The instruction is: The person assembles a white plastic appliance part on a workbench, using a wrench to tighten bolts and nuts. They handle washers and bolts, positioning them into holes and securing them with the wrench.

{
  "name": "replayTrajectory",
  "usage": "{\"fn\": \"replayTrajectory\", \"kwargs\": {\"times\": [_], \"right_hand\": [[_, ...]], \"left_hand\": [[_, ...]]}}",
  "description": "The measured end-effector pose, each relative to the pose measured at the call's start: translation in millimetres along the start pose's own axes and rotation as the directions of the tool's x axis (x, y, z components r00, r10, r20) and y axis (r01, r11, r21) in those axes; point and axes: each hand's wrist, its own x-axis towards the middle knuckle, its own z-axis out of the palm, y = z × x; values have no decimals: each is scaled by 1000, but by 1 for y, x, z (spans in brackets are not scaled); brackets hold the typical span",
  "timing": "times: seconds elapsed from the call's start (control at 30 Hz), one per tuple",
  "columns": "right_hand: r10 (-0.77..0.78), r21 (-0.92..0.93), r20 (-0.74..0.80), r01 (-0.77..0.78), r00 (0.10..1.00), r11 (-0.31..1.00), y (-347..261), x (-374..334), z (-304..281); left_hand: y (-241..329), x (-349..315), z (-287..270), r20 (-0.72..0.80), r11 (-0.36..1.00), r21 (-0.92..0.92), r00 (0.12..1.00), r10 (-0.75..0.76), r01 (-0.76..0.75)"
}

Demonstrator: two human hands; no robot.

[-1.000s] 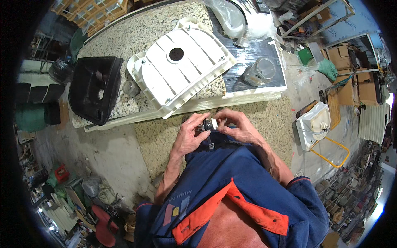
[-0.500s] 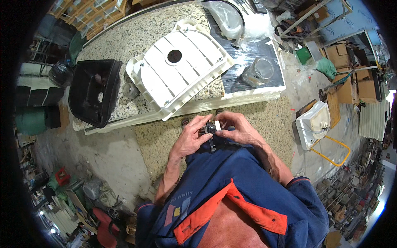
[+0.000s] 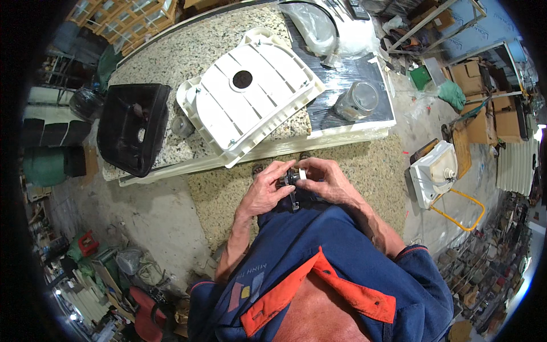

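Note:
Both hands meet just in front of my body, over a speckled stone slab. My left hand (image 3: 268,188) and my right hand (image 3: 325,181) together hold a small black part (image 3: 292,180) with a white piece at its top. The fingers of both hands are pinched around it, and a thin dark stem hangs down from it between my palms. Most of the part is hidden by my fingers. A large white ribbed plastic panel (image 3: 245,100) with a round hole lies on the stone counter just beyond my hands.
A black plastic housing (image 3: 132,134) sits at the counter's left end. A glass jar (image 3: 358,101) stands on a dark sheet at the right, with a clear plastic bag (image 3: 319,25) behind it. A white box (image 3: 434,171) with a yellow frame lies on the floor at right. Clutter lines both sides.
My hands stay together on the small part; the fingers have shifted slightly around it. The view has barely moved.

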Motion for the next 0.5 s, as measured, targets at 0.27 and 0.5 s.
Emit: {"fn": "replayTrajectory", "kwargs": {"times": [0.27,0.5], "right_hand": [[-97,34,-44,98,994,995,1,3,6],[106,157,-20,-102,994,982,-8,3,6]], "left_hand": [[-5,-2,-1,-40,995,-92,999,21,-24],[-7,0,-6,-26,998,-65,1000,10,-11]]}}
